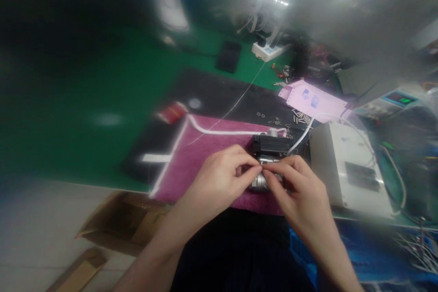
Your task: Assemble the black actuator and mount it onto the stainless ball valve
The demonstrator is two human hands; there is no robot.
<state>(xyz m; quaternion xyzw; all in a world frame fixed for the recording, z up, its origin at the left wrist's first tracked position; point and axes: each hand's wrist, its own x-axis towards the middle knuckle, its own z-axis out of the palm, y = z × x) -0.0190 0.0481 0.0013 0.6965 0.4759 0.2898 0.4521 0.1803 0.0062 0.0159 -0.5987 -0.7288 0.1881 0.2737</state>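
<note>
My left hand (230,171) and my right hand (301,182) meet fingertip to fingertip, both pinched closed. Whatever sits between the fingertips is too small to name. Right beneath them lies a black and silver metal device (273,144), with a ribbed dark body and a shiny metal part (260,183) nearest me. From its top a white cable (226,133) runs left. All this rests on a purple cloth (195,164), and my fingers partly cover the device.
A light grey box (352,169) stands close on the right. Small metal pins (301,117) and pink papers (316,100) lie behind the device. Farther back are a power strip (268,50) and a dark phone-like slab (228,56). Cardboard boxes (137,219) sit below the table edge.
</note>
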